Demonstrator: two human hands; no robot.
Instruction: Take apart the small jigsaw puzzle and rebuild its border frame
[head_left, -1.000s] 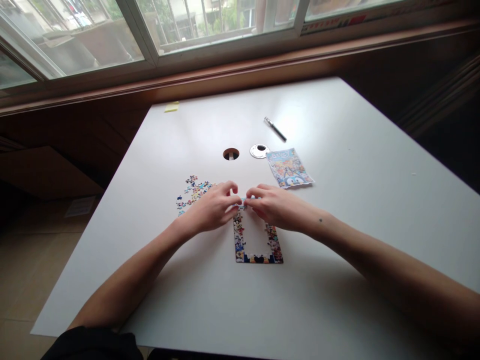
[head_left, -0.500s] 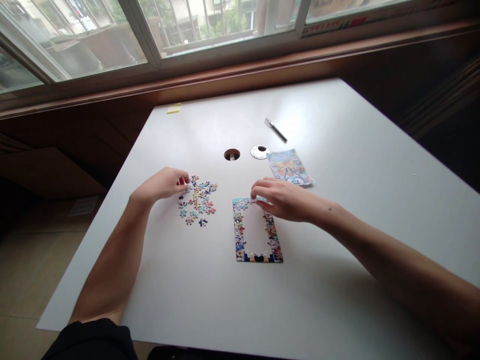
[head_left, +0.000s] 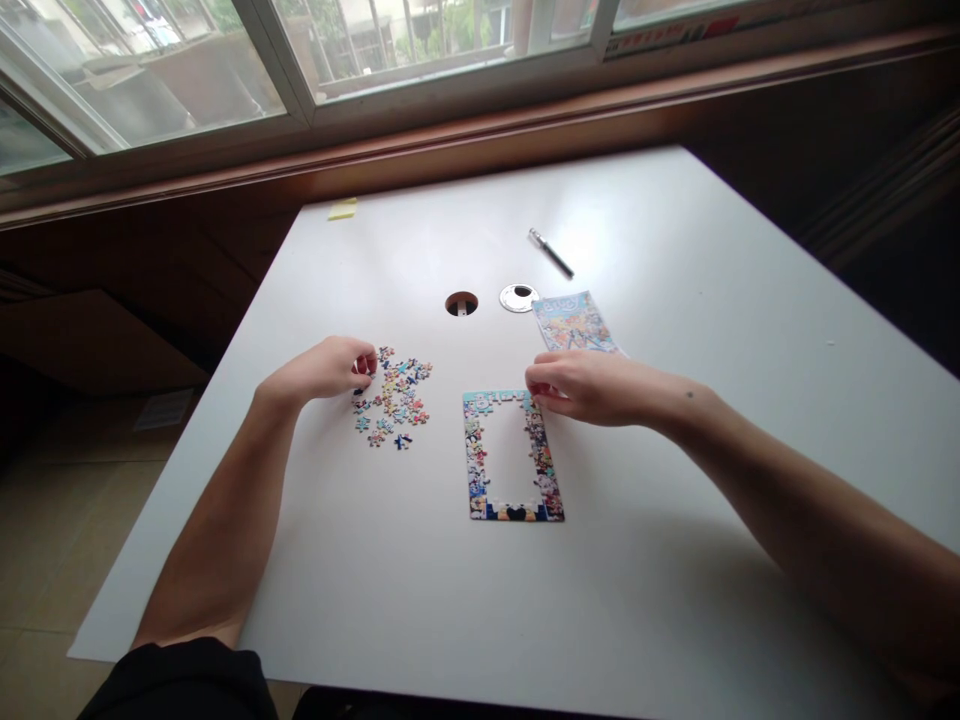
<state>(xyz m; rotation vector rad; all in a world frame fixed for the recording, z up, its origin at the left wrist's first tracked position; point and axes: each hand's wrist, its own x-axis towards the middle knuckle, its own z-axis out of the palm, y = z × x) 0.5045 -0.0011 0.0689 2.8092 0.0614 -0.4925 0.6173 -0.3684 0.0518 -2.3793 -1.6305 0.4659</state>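
A jigsaw puzzle frame (head_left: 477,470) lies on the white table, its border pieces joined around a bare white middle. My right hand (head_left: 581,387) is at its top right corner, fingers pinched together there; whether a piece is between them is hidden. Left of the frame is a loose pile of jigsaw pieces (head_left: 397,400) in mixed colours. At the pile's left edge rests my left hand (head_left: 330,368), its thumb and fingers curled close together. What those fingertips hold, if anything, is too small to make out.
Behind my right hand lies a printed picture sheet (head_left: 574,322), partly covered. A round metal cover (head_left: 517,297) sits beside a cable hole (head_left: 461,304). Farther back are a pen (head_left: 551,253) and a yellow sticky note (head_left: 343,209). A window runs along the far side.
My right hand has moved right along the frame's top edge to its corner, uncovering the top border and covering the lower part of the picture sheet. My left hand stays by the pile.
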